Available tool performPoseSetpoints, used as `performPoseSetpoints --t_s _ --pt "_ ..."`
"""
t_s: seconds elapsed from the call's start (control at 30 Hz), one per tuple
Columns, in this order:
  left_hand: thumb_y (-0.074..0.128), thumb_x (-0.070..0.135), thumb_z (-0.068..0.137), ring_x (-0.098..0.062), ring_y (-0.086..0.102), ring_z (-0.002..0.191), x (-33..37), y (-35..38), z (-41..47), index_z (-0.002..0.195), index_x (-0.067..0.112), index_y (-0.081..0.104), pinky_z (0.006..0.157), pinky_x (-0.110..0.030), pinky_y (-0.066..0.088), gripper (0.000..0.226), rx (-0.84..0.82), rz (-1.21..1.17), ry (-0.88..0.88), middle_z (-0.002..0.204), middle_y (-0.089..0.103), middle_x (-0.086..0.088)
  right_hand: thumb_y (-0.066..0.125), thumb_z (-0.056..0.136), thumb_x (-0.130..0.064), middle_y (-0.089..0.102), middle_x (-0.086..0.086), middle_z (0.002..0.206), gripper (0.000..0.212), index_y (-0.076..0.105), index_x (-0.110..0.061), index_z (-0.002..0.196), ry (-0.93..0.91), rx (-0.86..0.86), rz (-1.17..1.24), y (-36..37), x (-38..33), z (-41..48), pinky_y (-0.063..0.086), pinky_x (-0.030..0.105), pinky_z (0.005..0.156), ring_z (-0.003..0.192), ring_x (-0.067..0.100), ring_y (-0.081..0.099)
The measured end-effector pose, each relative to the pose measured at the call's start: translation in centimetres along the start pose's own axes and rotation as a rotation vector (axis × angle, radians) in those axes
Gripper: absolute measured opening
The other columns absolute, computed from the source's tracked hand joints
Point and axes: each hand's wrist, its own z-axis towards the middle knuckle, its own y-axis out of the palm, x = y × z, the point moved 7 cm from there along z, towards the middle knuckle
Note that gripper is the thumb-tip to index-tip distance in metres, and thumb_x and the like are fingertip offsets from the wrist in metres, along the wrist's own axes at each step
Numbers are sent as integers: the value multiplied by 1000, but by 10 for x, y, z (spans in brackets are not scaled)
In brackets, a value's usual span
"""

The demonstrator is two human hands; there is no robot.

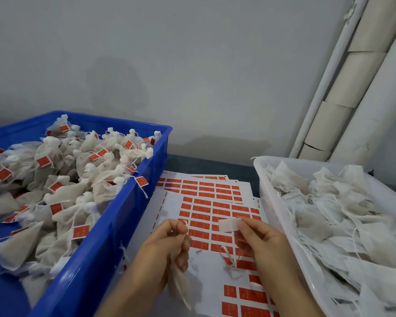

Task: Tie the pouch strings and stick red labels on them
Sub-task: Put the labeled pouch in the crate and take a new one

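Left grip [167, 244] curled, right grip [260, 236] pinching (seemingly thumb-forefinger).

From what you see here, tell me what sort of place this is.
Likely a small hand-packing workshop: a blue crate heaped with tied, red-labelled pouches, a white tray of untied pouches, and label sheets between them.

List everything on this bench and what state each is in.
Blue crate: heaped with tied pouches bearing red labels.
White tray: full of untied pouches, no labels.
Label sheets: flat between the bins, top one partly used.
Pouch: hanging, gripped at its neck by left hand.
Label: peeled off, pinched by right hand, pale side up.
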Motion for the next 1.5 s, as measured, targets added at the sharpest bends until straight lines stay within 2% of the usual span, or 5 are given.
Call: performPoseSetpoints --t_s 0.53,0.77,0.9,1.27,1.5 --pt "51 -7 88 -20 69 58 4 0 -3 82 7 73 50 -19 52 27 71 155 113 73 73 -7 58 76 -45 74 -8 80 28 74 -23 76 -14 -47 174 12 -3 -11 55 28 68 75 13 71" --pt "55 -12 82 -19 72 73 9 4 -7 80 8 74 55 -17 54 27 32 175 129 80 74 -4 74 68 -25 71 -19 77 17 66 -22 82 -37 -52 134 15 -8 -18 55 16 59 73 4 70" --pt "59 -11 79 -13 71 72 14 8 -9 74 15 75 56 -14 53 31 12 238 178 78 74 4 71 48 -36 74 -10 81 46 64 -26 92 7 -149 230 24 -9 -20 58 28 68 78 11 71" --pt "75 -2 68 -20 69 84 9 1 1 83 25 73 66 -24 58 31 50 280 177 88 73 10 81 46 -45 72 8 79 41 75 -20 78 90 -548 351 52 -4 -33 52 24 57 56 20 62" --pt "73 -8 68 -25 70 78 0 -11 9 61 8 73 74 -37 58 17 168 215 190 74 74 -3 71 62 -65 69 -9 109 42 73 -33 89 -38 -654 176 60 -2 -38 47 27 93 110 16 61"
